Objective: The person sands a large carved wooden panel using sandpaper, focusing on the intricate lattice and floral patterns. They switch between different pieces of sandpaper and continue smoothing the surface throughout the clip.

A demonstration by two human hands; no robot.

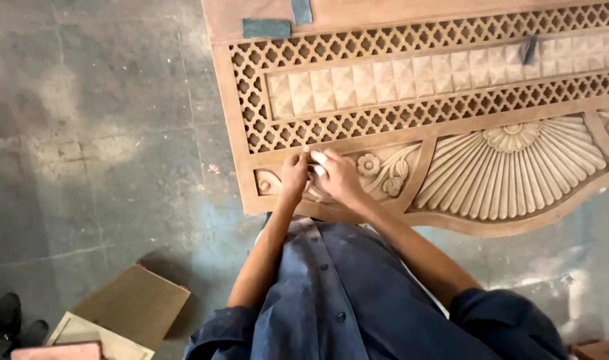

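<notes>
A large carved wooden panel (451,100) is seen lying flat across the upper right of the head view, raised a little above the grey concrete floor (98,133). Both hands are pressed together on its lower left corner, over a carved flower-and-leaf relief (383,172). The left hand (294,175) is curled, its fingertips laid on the wood just beside the right hand (336,176), whose fingers are bent and closed around something small and pale (318,160) (too small to be identified, possibly a folded scrap of sandpaper). Whether the left hand grips anything cannot be told. Above the hands, two bands of pierced lattice (358,121) are separated by a row of raised pyramid blocks (384,80), and to the right a fan-shaped sunburst carving (511,163) is spread below a small rosette. Two grey-blue rectangular pieces (266,28) are set on the panel's plain upper edge. A blue buttoned shirt (331,293) fills the lower middle of the view. On the floor at lower left, flat cardboard-coloured boards (134,307) are stacked near a dark shoe (4,317).
</notes>
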